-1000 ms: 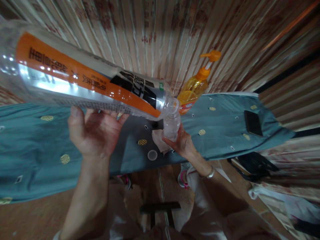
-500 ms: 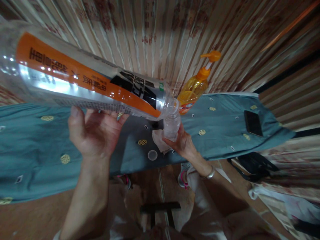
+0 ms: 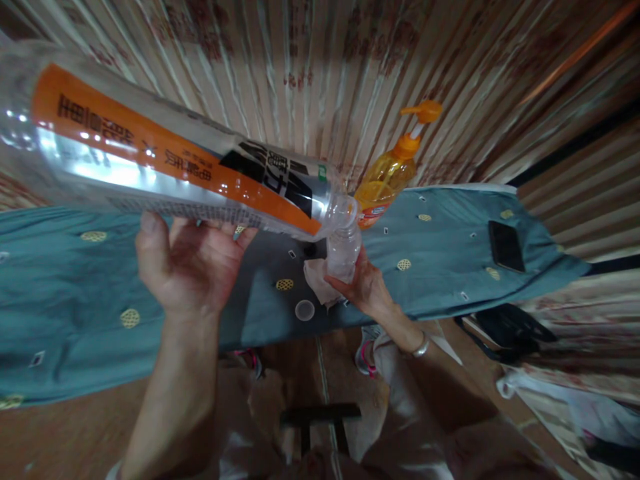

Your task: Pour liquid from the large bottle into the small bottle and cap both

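We're seemingly mid-pour, left hand (image 3: pixel 193 267) cradling big bottle (image 3: pixel 185 163), right hand (image 3: pixel 367 287) gripping small bottle (image 3: pixel 343 255) at four o'clock, steady tilt needed next!

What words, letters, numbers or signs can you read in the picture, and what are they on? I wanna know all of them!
"魔力": on the black part of the large bottle's label.
"×": on its orange stripe.
The stripe's other characters: too blurred to be sure.
The large bottle's lines of tiny print: too small.
Pump bottle label: too small and blurred.
No numbers I can read for sure.
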A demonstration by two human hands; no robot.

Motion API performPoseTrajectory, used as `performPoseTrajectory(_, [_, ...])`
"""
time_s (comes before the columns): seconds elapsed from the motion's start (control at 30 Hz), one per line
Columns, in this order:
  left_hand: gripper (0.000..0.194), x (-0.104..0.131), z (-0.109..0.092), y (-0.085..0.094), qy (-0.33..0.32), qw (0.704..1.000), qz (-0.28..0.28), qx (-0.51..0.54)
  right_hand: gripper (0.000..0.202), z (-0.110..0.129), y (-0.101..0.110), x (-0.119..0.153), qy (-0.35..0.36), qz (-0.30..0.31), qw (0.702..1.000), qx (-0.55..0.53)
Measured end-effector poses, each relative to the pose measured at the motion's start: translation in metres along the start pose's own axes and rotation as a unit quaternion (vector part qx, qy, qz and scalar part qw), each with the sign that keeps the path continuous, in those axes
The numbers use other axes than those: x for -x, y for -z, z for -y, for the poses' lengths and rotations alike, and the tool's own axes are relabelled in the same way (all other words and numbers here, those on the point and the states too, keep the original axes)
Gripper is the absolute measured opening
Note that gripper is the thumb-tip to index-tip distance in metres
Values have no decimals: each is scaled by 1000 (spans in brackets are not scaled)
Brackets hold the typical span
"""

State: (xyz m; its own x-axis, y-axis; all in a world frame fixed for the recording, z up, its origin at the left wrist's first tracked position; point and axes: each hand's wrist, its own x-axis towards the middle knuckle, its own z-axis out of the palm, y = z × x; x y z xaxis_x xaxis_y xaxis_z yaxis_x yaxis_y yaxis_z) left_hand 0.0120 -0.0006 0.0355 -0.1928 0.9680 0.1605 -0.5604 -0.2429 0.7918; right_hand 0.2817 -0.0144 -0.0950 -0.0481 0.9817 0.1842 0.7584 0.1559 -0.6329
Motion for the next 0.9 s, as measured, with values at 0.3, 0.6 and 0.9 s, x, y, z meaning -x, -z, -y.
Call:
performPoseTrajectory(0.3, [44, 1, -1, 1, -5, 1000, 0, 2, 108, -1, -2, 0, 14, 0, 1000, 21])
performPoseTrajectory(0.6, [46, 2, -2, -1, 4, 1000, 4, 0, 108, -4, -3, 0, 22, 0, 999, 26])
performPoseTrajectory(0.9, [46, 0, 2, 2, -6, 1000, -2, -5, 109, -3, -2, 0, 34, -3, 999, 37])
